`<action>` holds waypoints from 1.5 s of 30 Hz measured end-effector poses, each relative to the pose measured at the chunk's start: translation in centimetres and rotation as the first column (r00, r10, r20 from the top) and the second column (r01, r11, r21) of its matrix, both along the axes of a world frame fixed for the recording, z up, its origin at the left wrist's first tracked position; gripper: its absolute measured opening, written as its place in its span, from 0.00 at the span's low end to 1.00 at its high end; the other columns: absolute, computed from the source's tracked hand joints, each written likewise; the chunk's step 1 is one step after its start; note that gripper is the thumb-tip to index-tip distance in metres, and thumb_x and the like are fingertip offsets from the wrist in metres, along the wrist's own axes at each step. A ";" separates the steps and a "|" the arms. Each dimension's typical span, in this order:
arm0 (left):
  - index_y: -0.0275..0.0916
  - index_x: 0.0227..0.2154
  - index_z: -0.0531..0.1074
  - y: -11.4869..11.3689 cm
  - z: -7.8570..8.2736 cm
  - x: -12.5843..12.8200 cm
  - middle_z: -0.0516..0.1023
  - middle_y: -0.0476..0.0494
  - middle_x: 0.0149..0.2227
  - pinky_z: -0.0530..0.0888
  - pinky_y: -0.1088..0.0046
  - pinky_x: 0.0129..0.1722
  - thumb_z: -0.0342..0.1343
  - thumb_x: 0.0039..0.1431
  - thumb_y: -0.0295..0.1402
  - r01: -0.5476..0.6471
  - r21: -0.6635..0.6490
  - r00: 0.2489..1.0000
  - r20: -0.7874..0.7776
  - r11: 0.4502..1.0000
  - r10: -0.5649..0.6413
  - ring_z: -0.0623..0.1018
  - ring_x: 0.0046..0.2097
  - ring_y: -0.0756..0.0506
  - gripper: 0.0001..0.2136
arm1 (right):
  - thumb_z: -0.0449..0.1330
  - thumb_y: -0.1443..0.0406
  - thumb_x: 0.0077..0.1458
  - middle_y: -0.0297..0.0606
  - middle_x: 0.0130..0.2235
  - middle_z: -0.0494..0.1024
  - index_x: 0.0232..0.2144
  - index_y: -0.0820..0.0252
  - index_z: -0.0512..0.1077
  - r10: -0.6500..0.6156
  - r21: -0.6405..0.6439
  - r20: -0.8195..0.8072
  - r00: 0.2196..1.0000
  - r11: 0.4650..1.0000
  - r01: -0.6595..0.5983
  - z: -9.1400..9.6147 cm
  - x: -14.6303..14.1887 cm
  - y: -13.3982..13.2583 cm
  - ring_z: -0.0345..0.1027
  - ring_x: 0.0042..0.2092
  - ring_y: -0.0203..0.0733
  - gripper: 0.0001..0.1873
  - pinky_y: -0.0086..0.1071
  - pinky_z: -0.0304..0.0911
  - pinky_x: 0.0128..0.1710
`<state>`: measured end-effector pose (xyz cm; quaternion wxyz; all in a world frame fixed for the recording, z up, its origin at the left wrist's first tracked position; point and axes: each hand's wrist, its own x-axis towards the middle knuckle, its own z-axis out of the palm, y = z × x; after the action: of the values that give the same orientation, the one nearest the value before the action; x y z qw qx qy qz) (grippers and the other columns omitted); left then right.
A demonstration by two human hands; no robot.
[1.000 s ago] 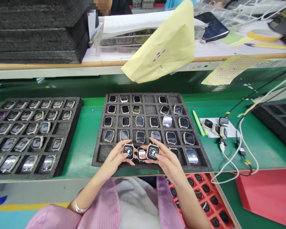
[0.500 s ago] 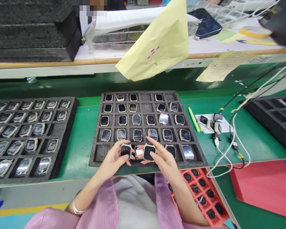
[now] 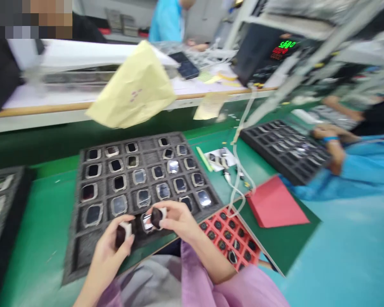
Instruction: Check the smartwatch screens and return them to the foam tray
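My left hand (image 3: 113, 241) is closed on a smartwatch case (image 3: 122, 234), its dark face turned sideways between thumb and fingers. In my right hand (image 3: 176, 219) a second smartwatch case (image 3: 157, 217) is pinched, also tilted, showing dark and pale sides. Both hands hover over the front row of a black foam tray (image 3: 86, 253). Between them another smartwatch (image 3: 147, 222) lies in its slot, partly hidden by my right fingers. Several strapless watch cases with dark or shiny screens fill most of the tray's other slots.
A red tray (image 3: 216, 245) of round parts sits at lower right beside a red box (image 3: 280, 202). White cables (image 3: 233, 187) and a green pen (image 3: 205, 159) lie right of the foam tray. Farther right, a co-worker's sleeve (image 3: 368, 166) reaches another foam tray (image 3: 259, 136).
My view has swung to the right, bringing the co-worker and a lit display into sight. Both watches, face-up before, are now tilted on edge in my hands, which are farther apart.
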<state>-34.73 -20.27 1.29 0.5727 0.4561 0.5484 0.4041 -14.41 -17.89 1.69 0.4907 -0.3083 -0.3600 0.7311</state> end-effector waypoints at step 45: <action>0.41 0.46 0.63 0.9 -0.4 0.8 0.63 0.54 0.30 0.63 0.79 0.28 0.54 0.58 0.26 0.077 0.131 0.990 0.112 0.988 -0.092 0.63 0.26 0.54 0.14 | 0.69 0.62 0.51 0.42 0.41 0.81 0.47 0.53 0.76 0.038 0.002 0.103 0.994 0.999 -0.038 0.4 0.0 0.4 0.76 0.41 0.48 0.19 0.39 0.71 0.42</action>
<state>-33.94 -19.33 0.88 0.5905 0.4897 0.4673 0.4395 -14.41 -17.50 2.08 0.4579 -0.3380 -0.3920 0.7228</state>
